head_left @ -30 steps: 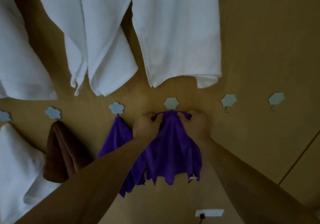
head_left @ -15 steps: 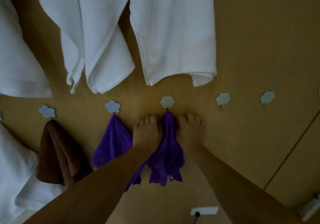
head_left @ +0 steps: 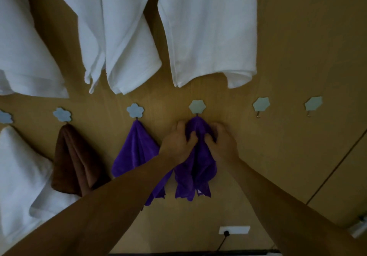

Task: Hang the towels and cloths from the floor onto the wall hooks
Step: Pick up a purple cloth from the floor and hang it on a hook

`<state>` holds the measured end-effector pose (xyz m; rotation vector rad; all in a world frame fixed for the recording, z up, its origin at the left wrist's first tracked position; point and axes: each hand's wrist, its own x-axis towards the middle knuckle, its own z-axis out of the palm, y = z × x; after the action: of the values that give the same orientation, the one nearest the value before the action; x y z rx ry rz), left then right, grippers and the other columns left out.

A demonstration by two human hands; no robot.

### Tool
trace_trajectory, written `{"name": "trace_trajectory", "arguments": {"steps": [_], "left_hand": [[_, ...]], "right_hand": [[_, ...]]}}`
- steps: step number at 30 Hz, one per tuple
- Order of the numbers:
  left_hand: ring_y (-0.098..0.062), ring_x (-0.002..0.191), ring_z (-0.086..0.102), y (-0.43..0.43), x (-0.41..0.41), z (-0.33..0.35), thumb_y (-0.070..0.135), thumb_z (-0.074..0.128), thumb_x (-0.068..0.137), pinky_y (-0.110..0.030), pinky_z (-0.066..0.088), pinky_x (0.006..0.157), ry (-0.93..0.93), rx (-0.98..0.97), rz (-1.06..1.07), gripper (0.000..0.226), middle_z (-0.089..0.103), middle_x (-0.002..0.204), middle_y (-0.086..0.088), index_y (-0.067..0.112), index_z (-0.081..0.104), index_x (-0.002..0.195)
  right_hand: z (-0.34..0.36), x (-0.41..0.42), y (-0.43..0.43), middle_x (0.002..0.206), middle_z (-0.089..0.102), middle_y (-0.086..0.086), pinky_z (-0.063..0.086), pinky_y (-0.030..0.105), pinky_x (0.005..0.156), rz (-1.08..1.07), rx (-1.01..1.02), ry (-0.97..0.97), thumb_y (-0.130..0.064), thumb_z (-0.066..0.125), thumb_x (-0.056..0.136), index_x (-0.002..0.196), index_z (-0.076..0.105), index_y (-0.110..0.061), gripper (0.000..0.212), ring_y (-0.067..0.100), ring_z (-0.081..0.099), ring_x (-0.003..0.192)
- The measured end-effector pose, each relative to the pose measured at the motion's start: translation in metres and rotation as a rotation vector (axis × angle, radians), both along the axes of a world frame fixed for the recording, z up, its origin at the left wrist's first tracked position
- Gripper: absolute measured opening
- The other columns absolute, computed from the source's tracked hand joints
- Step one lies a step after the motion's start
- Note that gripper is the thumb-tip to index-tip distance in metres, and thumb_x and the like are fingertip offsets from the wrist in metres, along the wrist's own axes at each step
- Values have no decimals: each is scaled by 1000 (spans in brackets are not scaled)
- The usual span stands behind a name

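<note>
Purple cloth (head_left: 195,168) hangs lengthwise down from hook (head_left: 196,107).

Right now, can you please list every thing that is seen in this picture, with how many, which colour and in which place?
white towels: four, white; three along the top, one at lower left
brown cloth: one, brown, on the second hook from the left
purple cloths: two, purple, on the third and fourth hooks
hooks: six, pale blue, in one row; the two on the right are bare
socket: one, white, low on the wall, with a black plug
wall: one, wood brown, behind everything
hands: two; left hand and right hand both grip the right purple cloth under its hook
</note>
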<state>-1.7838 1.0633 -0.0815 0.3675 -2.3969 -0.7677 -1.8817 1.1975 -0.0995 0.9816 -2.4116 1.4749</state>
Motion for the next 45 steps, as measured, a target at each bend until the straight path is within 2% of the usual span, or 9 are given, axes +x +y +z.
{"name": "trace_trajectory", "arguments": {"steps": [4, 11, 14, 17, 20, 25, 33, 40, 45], "left_hand": [[-22, 91, 61, 6, -6, -9, 18, 57, 91, -30, 47, 75, -155, 1, -105, 38, 62, 103, -8, 6, 45, 125], [-29, 110, 58, 2, 10, -49, 6, 52, 90, -24, 43, 82, -576, -18, -35, 35, 59, 120, -17, 0, 51, 124], [-22, 95, 59, 1, 16, -61, 7, 55, 90, -7, 37, 58, -759, -19, -83, 27, 61, 97, -8, 1, 56, 115], [-17, 83, 58, 0, 13, -53, 7, 69, 76, -4, 41, 57, -610, 59, -87, 22, 53, 81, 0, 10, 53, 91], [-16, 105, 54, 3, 5, -30, 14, 80, 65, -27, 48, 83, -332, 226, -118, 73, 54, 115, -1, 5, 42, 126], [1, 83, 54, 13, -10, -5, 13, 68, 82, -1, 39, 69, -63, 223, -117, 58, 53, 98, 10, 5, 39, 132], [-20, 89, 50, 16, -15, -10, -6, 41, 90, -9, 28, 75, -131, 68, -14, 30, 58, 104, -18, -4, 50, 118], [-20, 94, 52, 10, -11, -3, 0, 49, 89, -19, 35, 77, -260, 95, -30, 32, 57, 113, -18, -2, 47, 121], [-30, 114, 48, 11, 13, -9, 18, 64, 84, -30, 39, 85, -271, 26, -36, 63, 45, 127, -15, 3, 33, 137]], "right_hand": [[-8, 7, -6, 112, 57, -6, 49, 25, 77, 149, 154, -11, -20, 62, 86, 137, 39, -20, 56, 9, 60, 92], [-59, 0, 30, 130, 58, 11, 40, 29, 97, 193, 627, -83, -17, 50, 94, 136, 45, -11, 42, 27, 55, 120], [-70, -7, 47, 134, 56, 13, 35, 24, 97, 213, 772, -69, -21, 53, 95, 135, 45, -6, 43, 27, 53, 124], [-58, -15, 50, 125, 62, 8, 44, 29, 94, 189, 735, -190, -32, 69, 81, 128, 52, -10, 55, 25, 58, 117], [-31, -17, 44, 132, 55, 4, 47, 37, 97, 183, 571, -169, -28, 75, 62, 139, 44, -15, 84, 24, 54, 119], [-6, -2, 25, 150, 35, 0, 33, 39, 113, 380, 378, -67, -30, 83, 61, 153, 17, -21, 113, 16, 36, 135], [-13, 14, -4, 108, 62, 16, 49, 39, 84, 32, 375, -66, -14, 46, 96, 119, 49, -3, 25, 32, 61, 99], [-2, 15, 5, 87, 61, 8, 45, 32, 71, 201, 323, -233, -2, 52, 87, 88, 56, -12, 12, 25, 59, 84], [-4, 40, 23, 114, 60, 9, 50, 42, 91, 91, 268, -330, -14, 68, 80, 121, 52, -8, 45, 28, 60, 107]]}}
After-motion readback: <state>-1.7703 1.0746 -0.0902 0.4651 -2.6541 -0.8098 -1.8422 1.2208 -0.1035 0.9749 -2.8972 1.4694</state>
